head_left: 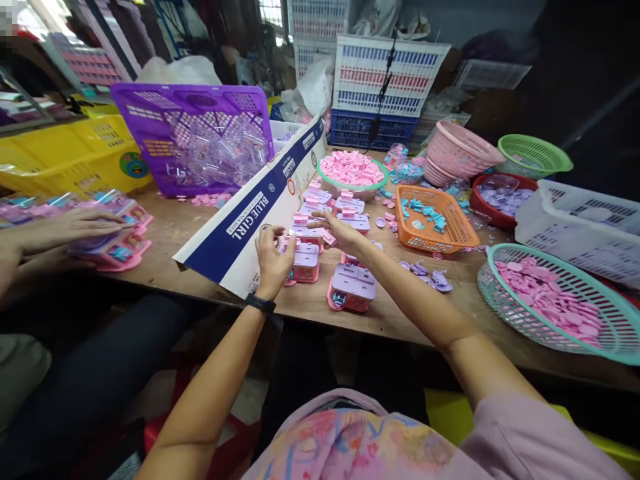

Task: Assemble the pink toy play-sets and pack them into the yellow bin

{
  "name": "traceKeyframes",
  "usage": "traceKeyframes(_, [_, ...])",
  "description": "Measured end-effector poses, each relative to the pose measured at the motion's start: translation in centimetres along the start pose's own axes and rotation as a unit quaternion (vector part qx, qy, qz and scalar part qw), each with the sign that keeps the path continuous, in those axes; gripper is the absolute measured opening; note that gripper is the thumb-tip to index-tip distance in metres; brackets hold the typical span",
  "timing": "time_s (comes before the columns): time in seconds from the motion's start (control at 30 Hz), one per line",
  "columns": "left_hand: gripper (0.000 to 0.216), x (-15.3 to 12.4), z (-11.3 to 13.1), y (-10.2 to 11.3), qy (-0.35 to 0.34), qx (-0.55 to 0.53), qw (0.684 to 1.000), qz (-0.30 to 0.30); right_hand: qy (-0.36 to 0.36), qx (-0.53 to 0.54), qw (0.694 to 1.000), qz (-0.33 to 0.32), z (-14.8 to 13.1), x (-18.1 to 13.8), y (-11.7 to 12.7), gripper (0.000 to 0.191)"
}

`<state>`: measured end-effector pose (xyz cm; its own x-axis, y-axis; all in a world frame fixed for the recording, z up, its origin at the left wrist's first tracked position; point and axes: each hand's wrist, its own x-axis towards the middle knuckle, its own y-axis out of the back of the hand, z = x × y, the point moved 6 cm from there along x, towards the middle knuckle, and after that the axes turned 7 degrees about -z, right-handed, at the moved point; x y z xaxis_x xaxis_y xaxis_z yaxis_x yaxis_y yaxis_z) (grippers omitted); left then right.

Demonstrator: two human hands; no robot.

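Small toy houses with lilac roofs and pink bases stand in rows on the table in front of me. My left hand (274,263) is beside the nearest left toy house (304,261), fingers curved and apart, thumb close to a pink piece at its roof. My right hand (341,235) reaches in over the rows, fingers pointing left, with a small pink plastic piece (328,237) held under them. Several houses farther back carry similar pink pieces on their roofs. A front toy house (354,283) has a bare lilac roof.
A long printed carton (255,213) borders the houses on the left. Behind them is a bowl of pink pieces (353,168). To the right stand an orange basket (435,230) and a green basket (500,293). Another person's hands (75,233) rest on toys at left.
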<state>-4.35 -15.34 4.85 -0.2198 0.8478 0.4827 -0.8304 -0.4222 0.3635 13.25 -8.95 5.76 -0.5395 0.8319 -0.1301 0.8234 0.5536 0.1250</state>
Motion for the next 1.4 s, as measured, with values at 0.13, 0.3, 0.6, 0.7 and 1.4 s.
traceKeyframes(0.13, [0.034, -0.7, 4.3, -4.6, 0.014, -0.131, 0.978, -0.160, 0.043, 0.011, 0.998, 0.037, -1.0, -2.8, 0.7, 0.074])
traceKeyframes(0.3, [0.040, -0.7, 5.9, -8.6, 0.069, -0.275, 0.928, -0.242, 0.099, -0.077, 0.988, 0.088, -1.0, -5.0, 3.5, 0.063])
traceKeyframes(0.6, [0.017, -0.7, 10.3, -8.5, -0.304, 0.082, 0.937, -0.151, -0.019, 0.001, 0.995, 0.102, 0.9, -8.1, 8.0, 0.049])
traceKeyframes(0.7, [0.022, -0.9, 10.8, -9.8, -0.395, 0.145, 0.888, -0.184, -0.036, 0.083, 0.994, 0.063, 0.8, -8.4, 8.3, 0.040])
traceKeyframes(1.4, [0.042, 1.9, 1.1, -18.2, 0.144, -0.233, 0.898, -0.344, 0.049, -0.287, 0.949, 0.121, 4.7, -6.2, 12.4, 0.032])
